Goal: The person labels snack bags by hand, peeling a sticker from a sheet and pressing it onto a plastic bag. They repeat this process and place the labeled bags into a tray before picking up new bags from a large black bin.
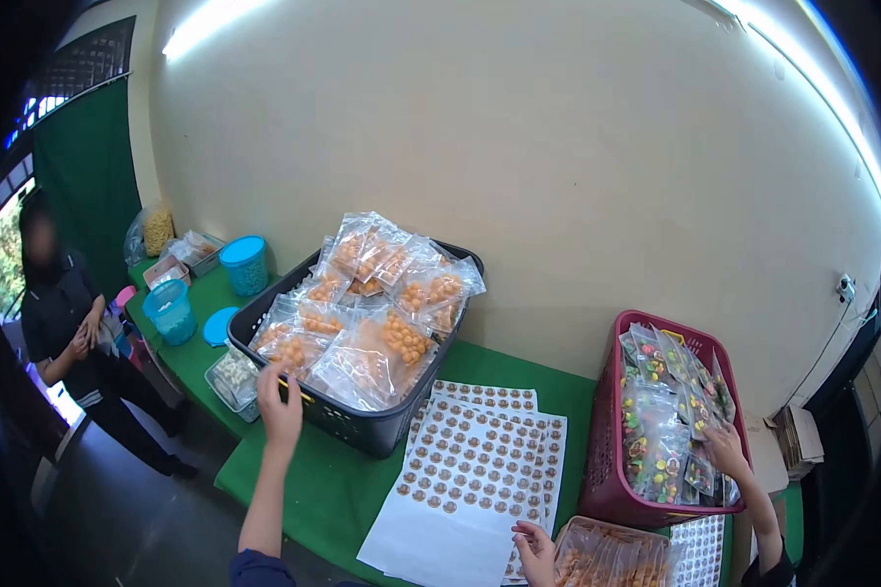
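My left hand (279,409) is at the front left rim of a black basket (382,428), its thumb and fingers somewhat apart beside the bags. Heaped in that basket are clear plastic bags (406,336) of orange round snacks. Low in the view, my right hand (534,554) is closed with curled fingers over the edge of the sticker sheets (470,460). Anything between those fingertips is too small to make out. Rows of round brown stickers cover the upper part of the top sheet; its lower part is bare white backing.
At right, a co-worker's hand (726,450) reaches into a maroon basket (607,460) of colourful candy bags. A tray of orange-brown packets (612,558) sits in front. Blue-lidded tub (244,266), open blue tub (170,313) and white-filled container (233,380) stand left. Another person (69,313) stands beyond.
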Demonstrator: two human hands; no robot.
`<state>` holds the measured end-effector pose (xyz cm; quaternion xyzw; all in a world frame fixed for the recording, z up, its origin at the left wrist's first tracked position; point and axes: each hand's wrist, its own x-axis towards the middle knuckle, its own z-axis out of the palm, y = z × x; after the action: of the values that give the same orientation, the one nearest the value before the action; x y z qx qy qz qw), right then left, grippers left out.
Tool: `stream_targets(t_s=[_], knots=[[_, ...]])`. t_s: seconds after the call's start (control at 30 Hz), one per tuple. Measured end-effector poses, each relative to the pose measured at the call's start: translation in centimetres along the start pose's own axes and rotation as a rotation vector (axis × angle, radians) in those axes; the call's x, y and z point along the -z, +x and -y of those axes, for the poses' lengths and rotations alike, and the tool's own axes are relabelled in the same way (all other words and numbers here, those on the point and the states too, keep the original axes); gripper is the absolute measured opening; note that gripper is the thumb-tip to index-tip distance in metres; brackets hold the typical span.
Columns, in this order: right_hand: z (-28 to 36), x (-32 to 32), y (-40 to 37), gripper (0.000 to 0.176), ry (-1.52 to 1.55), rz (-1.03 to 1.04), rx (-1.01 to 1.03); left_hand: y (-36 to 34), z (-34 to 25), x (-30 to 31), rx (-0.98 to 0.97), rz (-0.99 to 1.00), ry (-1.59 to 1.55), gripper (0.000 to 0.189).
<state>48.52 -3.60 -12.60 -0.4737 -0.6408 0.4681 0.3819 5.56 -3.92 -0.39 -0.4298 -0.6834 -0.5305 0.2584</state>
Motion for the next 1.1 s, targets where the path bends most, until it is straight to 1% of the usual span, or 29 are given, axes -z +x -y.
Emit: stream_targets(t_s=[0.07,0.1,0.17,0.27,0.3,0.33,0.37,0.4,0.43,0.47,0.53,0.6,0.63,0.73,0.77,0.8,0.83,0.87,0.9,0.93,0.97,1.0,1.03,1.07,1.1], knots=[[0.8,-0.5,0.2,0.032,-0.074,0.037,0.013,2.8,2.2,-0.2,0.106,0.105,-0.076,0.016],[0.2,-0.7,0.2,0.034,-0.151,0.031,0.028,3.6,3.3,-0.6,0.132,0.131,-0.096,0.017],[1.2,-1.0,0.2,0.036,-0.176,0.047,0.003,5.0,5.9,-2.1,0.176,0.172,-0.134,0.020],[0.5,-1.2,-0.1,0.039,-0.211,0.085,0.007,5.6,10.0,-5.2,0.131,0.377,0.179,0.028],[0.5,-1.1,-0.4,0.039,-0.220,0.097,-0.014,6.4,10.1,-5.4,0.132,0.612,0.441,0.043],[0.5,-0.9,-0.8,0.038,-0.229,0.103,-0.038,7.7,8.5,-5.2,0.218,0.826,0.582,0.049],[-0.3,-0.8,-1.2,0.037,-0.257,0.074,0.006,7.1,10.6,-6.6,0.149,0.741,0.611,0.053],[-1.1,-0.7,-1.5,0.036,-0.279,0.061,-0.016,6.5,12.9,-7.9,0.084,0.651,0.639,0.056],[-1.7,-0.7,-1.8,0.036,-0.299,0.051,-0.039,7.0,12.3,-7.8,0.310,0.754,0.572,0.057],[-2.0,-0.5,-2.0,0.035,-0.317,0.045,-0.060,7.1,13.0,-8.0,0.325,0.975,0.630,0.063],[-1.8,0.0,-2.5,0.035,-0.353,0.083,-0.062,7.0,9.8,-6.6,0.242,0.813,0.657,0.062],[-2.4,0.1,-3.2,0.035,-0.383,0.098,-0.042,6.7,8.9,-6.3,0.132,0.443,0.380,0.058],[-2.6,0.2,-3.6,0.036,-0.366,0.118,-0.110,6.6,8.4,-6.0,0.071,0.264,0.245,0.056],[-0.9,0.6,-4.3,0.036,-0.287,0.160,-0.165,6.7,5.4,-4.3,-0.024,0.034,-0.035,0.051],[0.1,0.8,-4.5,0.036,-0.228,0.173,-0.208,6.2,5.3,-4.4,0.011,0.019,-0.163,0.053],[0.0,0.9,-4.7,0.036,-0.162,0.187,-0.197,5.6,3.3,-3.6,0.041,0.010,-0.141,0.051],[-0.3,0.9,-4.7,0.036,-0.095,0.197,-0.179,4.1,2.7,-3.6,0.125,0.022,-0.266,0.048],[-0.4,0.7,-4.6,0.035,-0.029,0.202,-0.160,2.2,0.3,-3.2,0.231,0.066,-0.576,0.048],[0.1,0.3,-4.4,0.034,-0.020,0.232,-0.182,0.4,-2.0,-2.4,0.269,0.150,-0.734,0.051],[0.9,-0.1,-4.1,0.033,-0.011,0.257,-0.212,-1.4,-4.8,-1.2,0.330,0.277,-0.854,0.051],[2.0,-0.4,-3.8,0.031,-0.004,0.276,-0.246,-4.1,-5.8,-1.2,0.456,0.442,-1.058,0.052],[2.8,-0.5,-3.8,0.030,0.002,0.294,-0.285,-7.0,-7.1,-1.7,0.432,0.494,-1.201,0.055],[3.0,-1.0,-3.6,0.035,0.080,0.316,-0.218,-9.5,-8.4,-1.3,0.447,0.603,-1.213,0.058],[4.0,-1.6,-3.6,0.036,0.203,0.316,-0.168,-12.2,-9.4,-1.1,0.580,0.751,-1.265,0.060],[5.3,-2.3,-3.3,0.037,0.326,0.315,-0.118,-14.9,-9.6,-0.9,0.616,0.915,-1.195,0.062]])
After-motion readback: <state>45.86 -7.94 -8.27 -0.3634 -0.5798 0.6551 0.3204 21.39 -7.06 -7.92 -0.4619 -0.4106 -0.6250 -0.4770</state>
